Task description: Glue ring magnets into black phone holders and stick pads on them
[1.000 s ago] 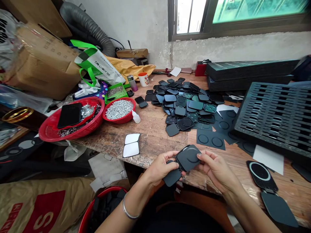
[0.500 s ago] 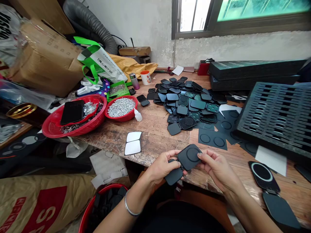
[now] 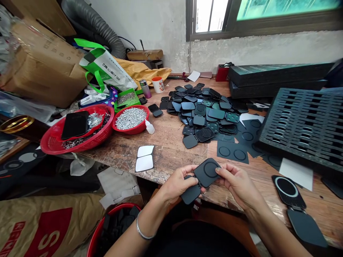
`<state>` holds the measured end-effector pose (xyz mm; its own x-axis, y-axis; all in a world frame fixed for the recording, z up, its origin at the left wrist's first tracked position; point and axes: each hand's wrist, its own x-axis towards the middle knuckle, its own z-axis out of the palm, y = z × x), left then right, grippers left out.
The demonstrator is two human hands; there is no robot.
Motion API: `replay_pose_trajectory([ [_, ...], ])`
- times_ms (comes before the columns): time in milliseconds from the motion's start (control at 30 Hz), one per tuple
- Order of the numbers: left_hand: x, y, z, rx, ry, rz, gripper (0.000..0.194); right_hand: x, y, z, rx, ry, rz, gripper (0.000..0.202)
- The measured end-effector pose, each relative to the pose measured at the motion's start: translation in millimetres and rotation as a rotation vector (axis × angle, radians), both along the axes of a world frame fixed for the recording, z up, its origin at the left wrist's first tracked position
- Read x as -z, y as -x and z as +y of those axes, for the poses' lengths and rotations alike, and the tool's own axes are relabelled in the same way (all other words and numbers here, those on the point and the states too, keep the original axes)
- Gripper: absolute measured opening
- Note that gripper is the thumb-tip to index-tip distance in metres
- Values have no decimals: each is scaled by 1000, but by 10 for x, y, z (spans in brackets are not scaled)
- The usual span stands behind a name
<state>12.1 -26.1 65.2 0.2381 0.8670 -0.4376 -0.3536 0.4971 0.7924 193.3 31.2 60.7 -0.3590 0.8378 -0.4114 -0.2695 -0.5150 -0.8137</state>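
Note:
A dark grey folding wireless charger (image 3: 206, 170), two hinged square pads with a ring on the upper one, is held just over the table's front edge. My left hand (image 3: 182, 184) grips it from the left, thumb across the hinge side of the lower pad. On the right, my right hand (image 3: 233, 180) pinches the upper pad's edge, its thumb resting by the ring. The fingers beneath the pads are partly hidden. Another opened charger (image 3: 289, 192) with a white ring lies at the right edge of the table. Ringed dark adhesive sheets (image 3: 232, 151) lie beyond my right hand.
A heap of dark pads (image 3: 199, 110) covers the table's middle back. Black foam trays (image 3: 308, 125) stand at right. Red baskets (image 3: 77, 141) of metal pins sit left, near a small white bottle (image 3: 150, 127) and a white-faced sheet (image 3: 145, 158). Below is a red bucket (image 3: 100, 223).
The camera view has shifted slightly, so the table's things appear a little further left. Both hands keep nearly the same hold on the charger.

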Motion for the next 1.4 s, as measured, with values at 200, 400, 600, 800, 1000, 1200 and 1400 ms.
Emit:
replay_pose_trajectory([
  [200, -17, 0, 7, 2, 9, 5, 49, -10, 8, 0, 18, 4, -10, 27],
  [400, -19, 6, 4, 3, 16, 14, 47, -9, 11, 6, 26, -4, -36, 28],
  [600, 18, -9, 6, -16, 15, 19, 45, -13, 15, 5, 30, -11, -53, 29],
  [800, 31, -38, -4, -74, -4, 62, 45, 23, 19, -12, 35, -96, -102, 25],
  [1000, 12, -47, -11, -94, -27, 114, 44, 55, 22, -28, 48, -204, -169, 25],
  [1200, -7, -51, -11, -99, -29, 158, 47, 57, 27, -24, 87, -289, -235, 25],
  [1400, -22, -53, -11, -81, -56, 195, 49, 76, 28, -18, 82, -350, -303, 24],
])
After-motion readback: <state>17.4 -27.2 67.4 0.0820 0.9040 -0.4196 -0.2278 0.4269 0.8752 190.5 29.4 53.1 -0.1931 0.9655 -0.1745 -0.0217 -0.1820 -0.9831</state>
